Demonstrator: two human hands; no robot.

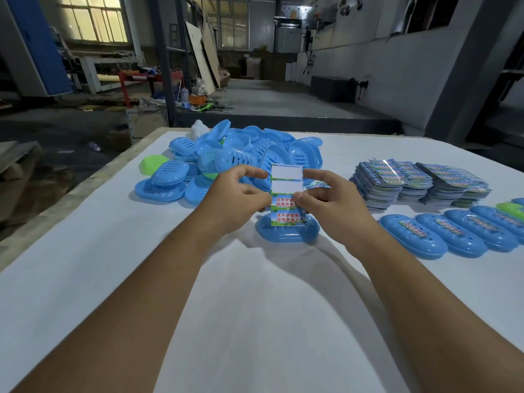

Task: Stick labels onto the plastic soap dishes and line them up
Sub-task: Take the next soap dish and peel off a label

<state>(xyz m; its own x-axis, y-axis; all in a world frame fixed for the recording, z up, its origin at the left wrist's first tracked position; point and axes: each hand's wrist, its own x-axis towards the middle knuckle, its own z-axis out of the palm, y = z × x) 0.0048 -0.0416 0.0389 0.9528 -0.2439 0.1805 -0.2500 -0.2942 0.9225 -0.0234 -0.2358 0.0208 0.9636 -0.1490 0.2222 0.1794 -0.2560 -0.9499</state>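
While both hands pinch it, label sheet seemingly reads "洗手护健康".

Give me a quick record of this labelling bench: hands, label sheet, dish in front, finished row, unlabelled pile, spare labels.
left hand: pinches label sheet's left edge
right hand: pinches its right edge
label sheet: two blank slots on top, two printed labels below
dish in front: blue, beneath the sheet
finished row: labelled blue dishes, lined up at right
unlabelled pile: mostly blue, some green
spare labels: stacked far right
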